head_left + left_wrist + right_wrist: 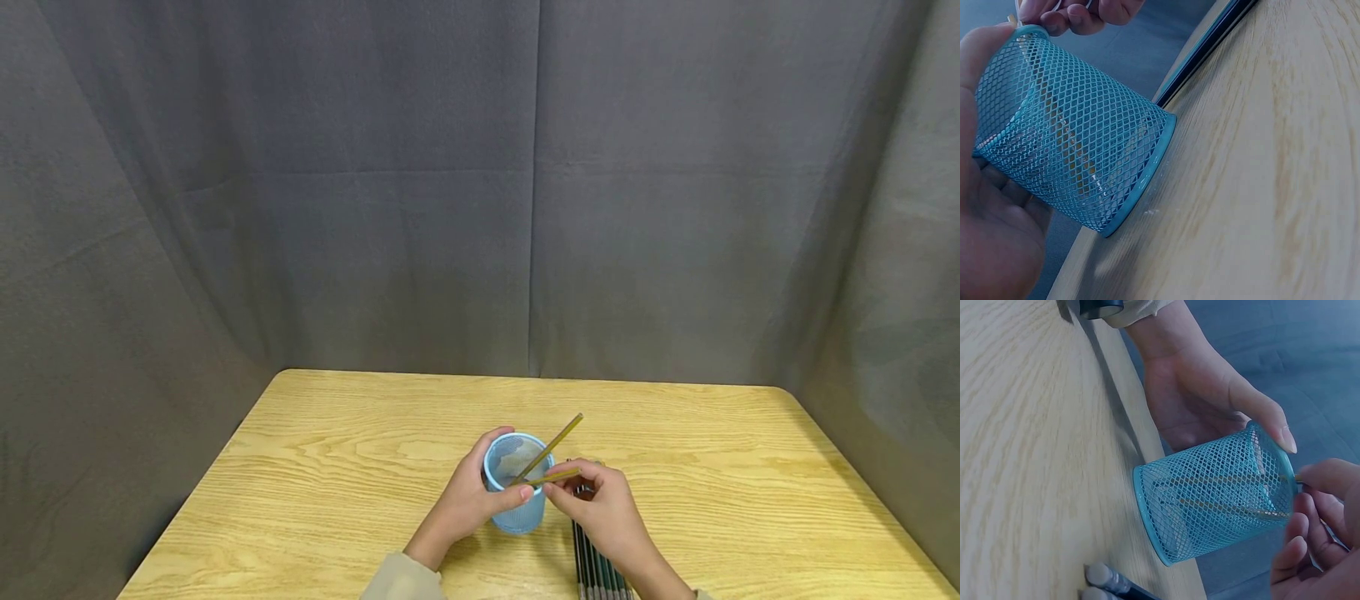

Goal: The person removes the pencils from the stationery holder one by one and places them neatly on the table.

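Observation:
A light blue wire-mesh pen cup [519,518] is gripped by my left hand [467,498], its thumb over the near rim and the fingers round the far side. In the head view one slim yellow pencil [561,437] leans in the cup and sticks out past the rim. My right hand [611,508] pinches a second yellow pencil [558,477] at the rim; its lower part is inside. Through the mesh [1216,494] both pencils show in the right wrist view. Whether the cup's base touches the table I cannot tell.
Several dark pencils [597,571] lie side by side on the wooden table [337,467], under and beside my right forearm. Their grey ends [1102,576] show in the right wrist view. Grey curtains [390,208] hang behind the table and along both sides.

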Action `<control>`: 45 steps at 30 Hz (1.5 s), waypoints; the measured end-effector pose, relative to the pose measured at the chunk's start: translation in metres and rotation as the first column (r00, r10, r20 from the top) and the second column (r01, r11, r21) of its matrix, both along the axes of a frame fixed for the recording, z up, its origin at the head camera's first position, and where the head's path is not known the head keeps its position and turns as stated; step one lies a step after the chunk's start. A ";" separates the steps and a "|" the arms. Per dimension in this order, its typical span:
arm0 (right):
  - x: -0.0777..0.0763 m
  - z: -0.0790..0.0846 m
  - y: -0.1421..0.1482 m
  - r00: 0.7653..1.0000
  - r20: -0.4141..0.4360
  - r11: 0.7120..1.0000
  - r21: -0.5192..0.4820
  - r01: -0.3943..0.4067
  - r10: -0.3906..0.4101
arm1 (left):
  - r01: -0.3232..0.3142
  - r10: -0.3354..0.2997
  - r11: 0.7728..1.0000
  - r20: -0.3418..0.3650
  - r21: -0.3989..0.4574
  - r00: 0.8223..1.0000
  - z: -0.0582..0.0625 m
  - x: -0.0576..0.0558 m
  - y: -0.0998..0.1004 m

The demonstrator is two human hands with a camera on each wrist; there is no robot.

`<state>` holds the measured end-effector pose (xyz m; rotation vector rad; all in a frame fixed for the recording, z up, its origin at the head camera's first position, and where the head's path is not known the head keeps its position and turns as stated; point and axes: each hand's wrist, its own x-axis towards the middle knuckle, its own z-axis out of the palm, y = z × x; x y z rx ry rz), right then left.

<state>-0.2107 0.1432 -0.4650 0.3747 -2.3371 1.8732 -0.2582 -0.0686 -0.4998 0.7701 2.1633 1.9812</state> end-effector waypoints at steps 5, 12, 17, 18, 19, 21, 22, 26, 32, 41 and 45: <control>0.001 0.003 0.002 0.999 -0.035 1.000 -0.024 -0.002 0.001 | -0.009 0.009 1.000 -0.012 -0.011 1.000 0.000 -0.001 0.000; 0.002 0.006 0.004 0.998 -0.053 0.999 -0.044 0.028 -0.030 | -0.001 0.000 1.000 -0.018 -0.006 1.000 0.000 -0.001 -0.001; 0.002 0.009 0.004 0.997 -0.059 0.997 -0.068 0.037 -0.041 | -0.003 0.003 1.000 -0.019 -0.008 1.000 0.000 -0.001 -0.001; 0.003 0.009 0.005 0.997 -0.062 0.997 -0.073 0.038 -0.043 | -0.004 0.004 1.000 -0.019 -0.009 1.000 0.000 -0.001 -0.001; 0.003 0.010 0.005 0.997 -0.067 0.996 -0.078 0.040 -0.046 | -0.005 0.005 1.000 -0.020 -0.010 1.000 0.000 -0.001 -0.001; 0.003 0.011 0.005 0.996 -0.075 0.995 -0.088 0.045 -0.051 | -0.005 0.005 1.000 -0.020 -0.008 1.000 0.001 -0.001 -0.001; 0.003 0.012 0.006 0.995 -0.080 0.995 -0.093 0.047 -0.054 | -0.005 0.005 1.000 -0.018 -0.007 1.000 0.001 -0.001 -0.001; 0.004 0.015 0.007 0.994 -0.096 0.993 -0.108 0.050 -0.060 | -0.005 0.005 1.000 -0.013 -0.003 1.000 0.001 -0.001 0.000; 0.005 0.018 0.011 0.992 -0.104 0.991 -0.120 0.054 -0.066 | -0.008 0.008 1.000 -0.013 -0.010 1.000 0.000 0.000 -0.001; 0.006 0.024 0.014 0.985 -0.155 0.982 -0.180 0.048 -0.076 | -0.009 0.009 1.000 -0.019 -0.005 1.000 -0.001 0.000 -0.001; 0.007 0.029 0.014 0.981 -0.173 0.980 -0.190 0.059 -0.092 | -0.010 0.010 1.000 -0.018 -0.002 1.000 -0.001 0.000 -0.001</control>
